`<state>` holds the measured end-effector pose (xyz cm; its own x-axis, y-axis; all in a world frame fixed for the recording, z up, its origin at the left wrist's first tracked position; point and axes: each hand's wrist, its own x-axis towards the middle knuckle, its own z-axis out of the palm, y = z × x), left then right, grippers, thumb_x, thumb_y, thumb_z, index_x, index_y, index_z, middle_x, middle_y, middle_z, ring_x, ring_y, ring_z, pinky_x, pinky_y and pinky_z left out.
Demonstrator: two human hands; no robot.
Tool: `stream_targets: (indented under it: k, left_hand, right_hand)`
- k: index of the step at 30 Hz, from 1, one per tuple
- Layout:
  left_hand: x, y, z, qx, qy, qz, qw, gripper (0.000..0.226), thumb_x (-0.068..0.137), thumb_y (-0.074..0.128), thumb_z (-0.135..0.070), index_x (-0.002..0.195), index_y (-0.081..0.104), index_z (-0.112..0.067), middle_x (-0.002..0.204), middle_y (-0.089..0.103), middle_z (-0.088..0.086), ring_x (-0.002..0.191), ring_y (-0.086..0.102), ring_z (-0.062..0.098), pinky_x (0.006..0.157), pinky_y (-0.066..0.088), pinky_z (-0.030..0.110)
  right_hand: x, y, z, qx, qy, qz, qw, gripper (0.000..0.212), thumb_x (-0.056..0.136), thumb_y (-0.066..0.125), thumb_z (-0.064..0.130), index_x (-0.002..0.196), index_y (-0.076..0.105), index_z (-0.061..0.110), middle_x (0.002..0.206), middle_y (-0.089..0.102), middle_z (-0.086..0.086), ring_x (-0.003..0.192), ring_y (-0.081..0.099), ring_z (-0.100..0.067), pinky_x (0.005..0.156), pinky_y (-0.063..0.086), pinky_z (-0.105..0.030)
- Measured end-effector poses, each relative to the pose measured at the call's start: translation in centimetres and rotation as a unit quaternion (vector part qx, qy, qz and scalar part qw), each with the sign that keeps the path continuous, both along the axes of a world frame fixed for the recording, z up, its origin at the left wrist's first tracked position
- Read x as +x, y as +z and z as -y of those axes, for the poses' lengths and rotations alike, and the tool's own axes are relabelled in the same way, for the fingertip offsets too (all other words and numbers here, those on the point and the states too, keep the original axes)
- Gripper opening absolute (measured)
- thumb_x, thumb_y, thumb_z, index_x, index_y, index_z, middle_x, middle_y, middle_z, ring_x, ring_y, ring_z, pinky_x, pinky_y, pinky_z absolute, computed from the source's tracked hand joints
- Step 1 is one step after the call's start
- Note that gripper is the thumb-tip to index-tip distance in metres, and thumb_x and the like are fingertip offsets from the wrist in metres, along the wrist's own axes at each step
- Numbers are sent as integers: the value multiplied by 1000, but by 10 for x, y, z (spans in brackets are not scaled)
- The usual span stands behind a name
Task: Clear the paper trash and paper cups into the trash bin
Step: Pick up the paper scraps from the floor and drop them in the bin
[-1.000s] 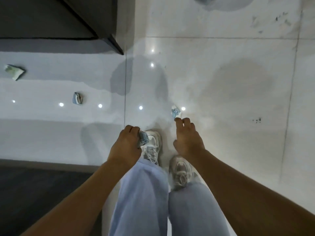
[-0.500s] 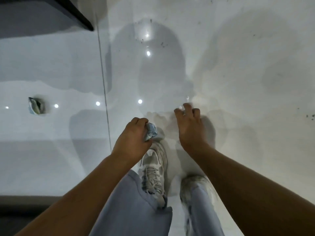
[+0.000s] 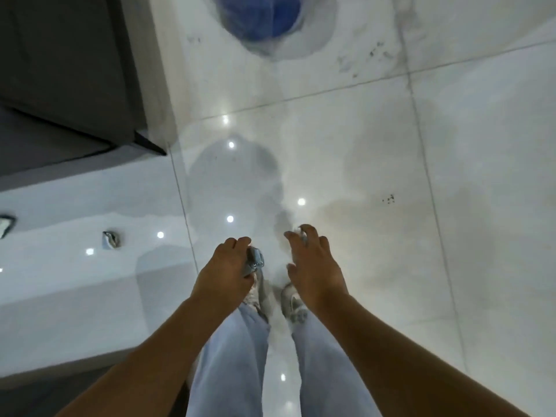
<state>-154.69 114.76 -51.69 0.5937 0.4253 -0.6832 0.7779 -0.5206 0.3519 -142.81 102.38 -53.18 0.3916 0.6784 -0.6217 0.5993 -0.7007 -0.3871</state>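
Observation:
My left hand (image 3: 224, 267) grips a crumpled grey-blue paper scrap (image 3: 254, 261) above my shoes. My right hand (image 3: 313, 263) pinches a small pale paper scrap (image 3: 302, 233) between its fingertips; most of that scrap is hidden by the fingers. A further crumpled paper piece (image 3: 109, 239) lies on the glossy white floor to the left. Another paper piece (image 3: 5, 225) shows at the left edge of the frame. A trash bin (image 3: 260, 16) with a blue inside stands on the floor at the top, straight ahead of me.
A dark cabinet (image 3: 66, 70) fills the upper left, its corner reaching toward the middle. A dark strip (image 3: 27, 398) runs along the lower left. White tiled floor (image 3: 451, 176) with ceiling light reflections spreads to the right.
My right hand has lifted the small scrap off the floor. The view has risen and tilted forward, bringing the blue-lined bin into sight. My left hand keeps its scrap.

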Motion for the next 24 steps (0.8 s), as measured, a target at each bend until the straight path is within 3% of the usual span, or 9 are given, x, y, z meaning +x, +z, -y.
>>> stream_targets:
  k: [2,7,13,19,24]
  left_hand:
    - [10,58,6,10,-22,11,1000,57,86,61,-18,137,38,-23,121,50,0,113,47,16,90,46,27]
    - [38,185,30,22,-101,98,990,41,86,60,-18,124,48,-24,112,53,-5,107,50,13,86,50,31]
    - [41,278,75,21,-239,124,963,31,88,57,-19,119,51,-23,113,52,-4,108,48,13,85,49,30]
    - [31,348,138,0,-363,146,920,37,85,56,-13,121,52,-18,111,53,4,108,48,20,83,47,29]
    - [31,388,219,-14,-502,140,853,42,85,57,-12,126,50,-16,117,51,7,110,47,23,88,43,28]
  right_hand:
    - [-1,64,11,7,-25,-5,1000,60,94,58,20,144,26,25,150,17,0,129,35,-20,95,50,-29]
    - [-14,194,46,34,-110,29,993,57,96,54,24,145,26,26,151,17,2,128,35,-17,92,51,-25]
    - [-56,287,100,25,-294,44,955,55,94,58,23,143,33,28,149,24,5,125,40,-16,91,50,-25]
    - [-116,359,169,22,-444,57,894,56,90,61,18,141,38,25,150,29,-2,129,40,-22,92,49,-27]
    - [-163,404,251,-3,-561,77,824,57,93,55,21,145,33,26,153,22,-2,130,36,-22,97,45,-29]
